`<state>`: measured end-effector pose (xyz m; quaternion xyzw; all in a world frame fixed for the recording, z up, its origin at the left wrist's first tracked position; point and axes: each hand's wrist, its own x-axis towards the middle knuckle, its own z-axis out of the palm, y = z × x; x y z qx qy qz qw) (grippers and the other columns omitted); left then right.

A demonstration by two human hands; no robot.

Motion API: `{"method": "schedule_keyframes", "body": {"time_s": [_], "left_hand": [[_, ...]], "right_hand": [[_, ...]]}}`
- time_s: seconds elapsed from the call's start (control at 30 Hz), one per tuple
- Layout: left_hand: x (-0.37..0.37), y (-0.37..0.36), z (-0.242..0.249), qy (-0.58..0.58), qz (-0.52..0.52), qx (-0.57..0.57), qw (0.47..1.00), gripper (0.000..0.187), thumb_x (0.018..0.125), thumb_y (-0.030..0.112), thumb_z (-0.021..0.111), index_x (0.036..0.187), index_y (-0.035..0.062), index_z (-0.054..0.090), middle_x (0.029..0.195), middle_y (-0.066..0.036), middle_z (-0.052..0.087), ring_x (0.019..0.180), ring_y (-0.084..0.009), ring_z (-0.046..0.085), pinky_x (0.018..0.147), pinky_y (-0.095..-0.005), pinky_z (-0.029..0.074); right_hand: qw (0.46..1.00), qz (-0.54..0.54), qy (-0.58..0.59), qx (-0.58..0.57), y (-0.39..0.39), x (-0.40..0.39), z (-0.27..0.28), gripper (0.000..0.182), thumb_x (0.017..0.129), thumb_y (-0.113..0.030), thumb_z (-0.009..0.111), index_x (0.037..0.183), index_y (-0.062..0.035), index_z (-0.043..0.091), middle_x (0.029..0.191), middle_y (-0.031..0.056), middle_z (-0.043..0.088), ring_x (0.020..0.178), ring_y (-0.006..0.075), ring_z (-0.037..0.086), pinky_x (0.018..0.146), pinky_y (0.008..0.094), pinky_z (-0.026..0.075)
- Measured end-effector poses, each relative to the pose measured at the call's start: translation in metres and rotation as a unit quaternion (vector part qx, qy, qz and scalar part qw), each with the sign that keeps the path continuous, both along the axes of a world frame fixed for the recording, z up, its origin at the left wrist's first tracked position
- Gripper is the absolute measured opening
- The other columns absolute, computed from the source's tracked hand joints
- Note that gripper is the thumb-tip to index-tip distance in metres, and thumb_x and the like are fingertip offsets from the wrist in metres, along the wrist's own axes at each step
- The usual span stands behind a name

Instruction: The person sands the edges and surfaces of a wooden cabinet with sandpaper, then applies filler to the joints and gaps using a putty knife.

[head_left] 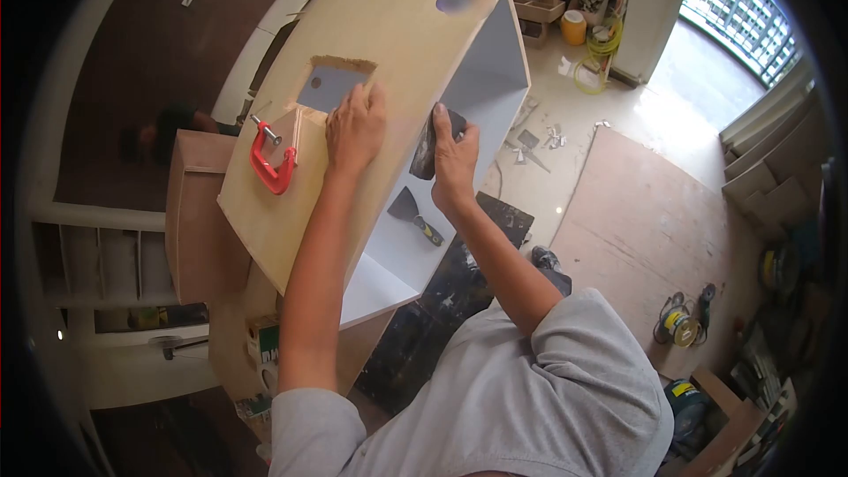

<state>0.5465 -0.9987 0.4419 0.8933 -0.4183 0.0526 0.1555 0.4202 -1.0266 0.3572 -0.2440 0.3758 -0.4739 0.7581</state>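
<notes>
My left hand (356, 131) lies on the pale wooden panel (397, 44) of a box, its fingers at the lower edge of a rectangular cutout (334, 81). Its fingers look spread, with nothing visible in them. My right hand (455, 159) grips a dark flat block (427, 152) at the box's open side. Left of my left hand, a red C-clamp (272, 168) is fixed at a small wooden piece (300, 134) on the panel. Below my right hand, a scraper (415, 216) with a dark blade lies inside the white interior of the box.
A brown board (627, 230) covers part of the floor at the right, with a power tool (680, 322) on it. Debris (530, 143) lies beyond the box. A yellow container (573, 27) and a green-yellow hose (602, 53) are near the wall. A black stained surface (433, 300) sits below the box.
</notes>
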Motion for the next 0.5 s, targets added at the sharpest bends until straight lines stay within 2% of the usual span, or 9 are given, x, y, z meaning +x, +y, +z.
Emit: {"method": "schedule_keyframes", "body": {"time_s": [0.13, 0.27, 0.3, 0.37, 0.47, 0.5], "left_hand": [[0.006, 0.006, -0.007, -0.009, -0.009, 0.003, 1.0, 0.064, 0.112, 0.051, 0.042, 0.136, -0.0042, 0.064, 0.131, -0.032, 0.069, 0.125, -0.0493, 0.064, 0.114, -0.0551, 0.043], [0.002, 0.003, -0.003, -0.02, 0.001, 0.004, 1.0, 0.063, 0.112, 0.051, 0.043, 0.135, -0.0037, 0.064, 0.128, -0.033, 0.07, 0.124, -0.0492, 0.064, 0.113, -0.0549, 0.044], [0.004, 0.002, -0.005, -0.024, -0.006, -0.003, 1.0, 0.062, 0.112, 0.051, 0.043, 0.134, -0.0035, 0.064, 0.127, -0.033, 0.071, 0.124, -0.0492, 0.064, 0.113, -0.055, 0.044], [0.009, 0.004, -0.011, -0.027, -0.015, -0.013, 0.999, 0.062, 0.112, 0.051, 0.043, 0.133, -0.0031, 0.065, 0.126, -0.033, 0.071, 0.123, -0.0493, 0.064, 0.113, -0.0551, 0.044], [0.0, 0.005, 0.0, -0.007, -0.006, 0.01, 1.0, 0.062, 0.112, 0.051, 0.042, 0.131, -0.0026, 0.065, 0.125, -0.032, 0.071, 0.123, -0.0488, 0.064, 0.114, -0.055, 0.043], [-0.001, 0.005, -0.001, -0.012, -0.001, 0.009, 1.0, 0.062, 0.112, 0.051, 0.042, 0.131, -0.0028, 0.065, 0.125, -0.032, 0.071, 0.123, -0.0487, 0.064, 0.114, -0.055, 0.043]], "right_hand": [[1.0, -0.002, -0.027, 0.008, -0.034, 0.003, -0.003, 0.065, 0.102, -0.045, 0.079, 0.134, 0.0058, 0.053, 0.122, 0.0148, 0.065, 0.111, 0.0198, 0.063, 0.097, 0.0357, 0.053], [1.0, 0.004, 0.012, 0.004, -0.011, -0.008, 0.009, 0.066, 0.101, -0.044, 0.082, 0.134, 0.0054, 0.053, 0.122, 0.0145, 0.065, 0.11, 0.0199, 0.063, 0.097, 0.0359, 0.053], [1.0, -0.003, -0.01, -0.01, -0.002, -0.003, -0.001, 0.067, 0.1, -0.044, 0.083, 0.134, 0.0054, 0.053, 0.121, 0.0145, 0.065, 0.11, 0.0199, 0.063, 0.096, 0.0353, 0.054], [0.999, 0.002, 0.04, -0.035, -0.015, -0.005, -0.001, 0.067, 0.1, -0.044, 0.082, 0.135, 0.0057, 0.052, 0.121, 0.0149, 0.065, 0.11, 0.0198, 0.063, 0.096, 0.0351, 0.054], [0.999, 0.005, -0.035, 0.006, -0.037, 0.0, 0.005, 0.069, 0.102, -0.047, 0.079, 0.135, 0.0058, 0.05, 0.123, 0.0168, 0.063, 0.112, 0.0217, 0.062, 0.099, 0.0366, 0.052], [1.0, 0.012, -0.025, 0.006, -0.032, -0.002, 0.007, 0.068, 0.102, -0.047, 0.079, 0.134, 0.0059, 0.05, 0.123, 0.0167, 0.063, 0.112, 0.0216, 0.062, 0.098, 0.0365, 0.052]]}}
